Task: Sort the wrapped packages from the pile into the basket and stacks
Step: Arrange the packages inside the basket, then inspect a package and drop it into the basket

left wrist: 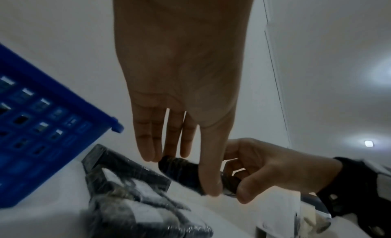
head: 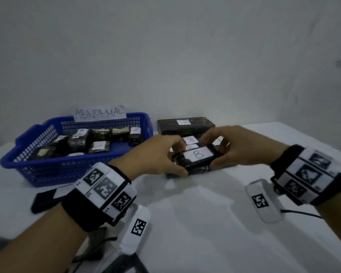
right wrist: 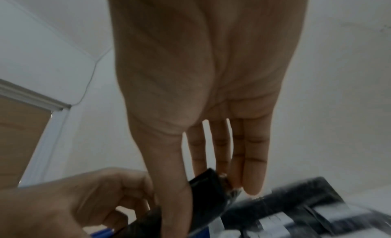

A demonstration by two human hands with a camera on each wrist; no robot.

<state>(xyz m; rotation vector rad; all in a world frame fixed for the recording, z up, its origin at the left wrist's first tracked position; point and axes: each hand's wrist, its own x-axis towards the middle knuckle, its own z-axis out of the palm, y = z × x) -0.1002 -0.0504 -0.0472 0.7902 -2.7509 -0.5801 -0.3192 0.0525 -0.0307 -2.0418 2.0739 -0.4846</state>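
Observation:
A black wrapped package with a white "B" label is held between both hands just above a stack of B-labelled packages. My left hand pinches its left end, thumb in front and fingers behind. My right hand pinches its right end the same way. In the left wrist view the package runs between my left hand and the right hand. In the right wrist view my right hand grips the package. A blue basket labelled "ABNORMAL" holds several wrapped packages.
A long black package with a white label lies behind the B stack by the wall. Another dark package lies on the white table by my left forearm, in front of the basket. Cables trail off the near edge.

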